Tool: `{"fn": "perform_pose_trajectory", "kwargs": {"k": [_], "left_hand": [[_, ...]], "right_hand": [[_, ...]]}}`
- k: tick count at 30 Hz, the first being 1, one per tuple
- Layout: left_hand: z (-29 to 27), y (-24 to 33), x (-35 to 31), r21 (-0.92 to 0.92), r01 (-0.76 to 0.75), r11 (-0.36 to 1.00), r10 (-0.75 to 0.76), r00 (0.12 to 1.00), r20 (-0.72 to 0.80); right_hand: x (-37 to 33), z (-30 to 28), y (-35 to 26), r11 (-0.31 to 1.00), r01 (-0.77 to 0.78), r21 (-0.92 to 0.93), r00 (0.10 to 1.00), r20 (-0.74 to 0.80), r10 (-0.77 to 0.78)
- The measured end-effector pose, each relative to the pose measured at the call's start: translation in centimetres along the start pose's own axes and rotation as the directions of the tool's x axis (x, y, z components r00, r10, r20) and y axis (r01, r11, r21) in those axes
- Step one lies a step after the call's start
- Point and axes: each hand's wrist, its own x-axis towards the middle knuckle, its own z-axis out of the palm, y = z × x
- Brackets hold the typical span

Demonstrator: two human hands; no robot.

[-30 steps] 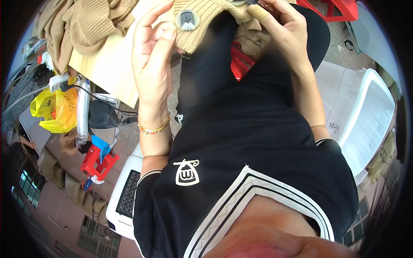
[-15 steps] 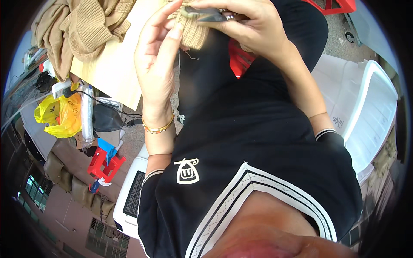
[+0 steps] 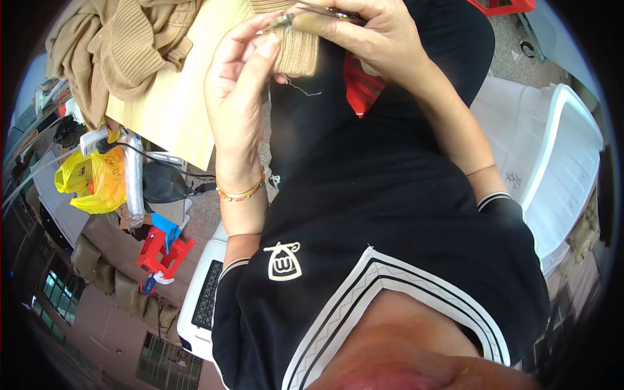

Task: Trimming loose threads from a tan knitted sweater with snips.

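Near the top edge, my left hand (image 3: 238, 81) pinches the edge of a tan ribbed knit cuff (image 3: 299, 56) between thumb and fingers. A loose thread (image 3: 302, 88) dangles below the cuff, close to my left fingers. My right hand (image 3: 385, 40) closes around dark metal thread snips (image 3: 323, 9), partly covered by my fingers. Their tips meet the cuff's upper edge beside my left fingertips; whether the blades are apart I cannot tell. More tan knit (image 3: 270, 6) shows behind the fingers.
Tan knit garments (image 3: 133, 49) lie heaped on a pale wooden board (image 3: 172, 120) at the left. Below it are a yellow plastic bag (image 3: 97, 179), a black cable and a red stool (image 3: 170, 255). At the right stands a white translucent bin (image 3: 559, 175).
The snips have tilted and shifted slightly upward, with less of the blades showing. The cuff has turned a little, and its loose thread now swings out to the right.
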Motion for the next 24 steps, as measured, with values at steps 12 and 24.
{"fn": "perform_pose_trajectory", "kwargs": {"k": [12, 24], "left_hand": [[0.4, -0.8, 0.4, 0.038, -0.026, 0.999, 0.031, 0.988, -0.154], [1.1, -0.9, 0.2, 0.121, -0.039, 0.992, 0.059, 0.984, -0.170]], "right_hand": [[-0.6, -1.7, -0.3, 0.950, 0.122, -0.288, 0.991, 0.081, -0.103], [-1.2, -1.7, -1.9, 0.794, 0.190, -0.578, 0.982, 0.119, -0.148]]}}
